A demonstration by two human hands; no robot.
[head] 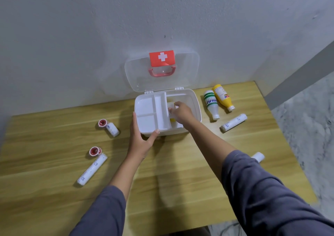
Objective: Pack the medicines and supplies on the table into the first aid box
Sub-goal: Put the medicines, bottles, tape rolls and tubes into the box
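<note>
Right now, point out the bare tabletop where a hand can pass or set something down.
Free: the wide strip of table nearest the person, between the two forearms, and the far left corner beyond the tape rolls. Crowded: right of the first aid box, where two bottles and a bandage roll lie close together.
</note>
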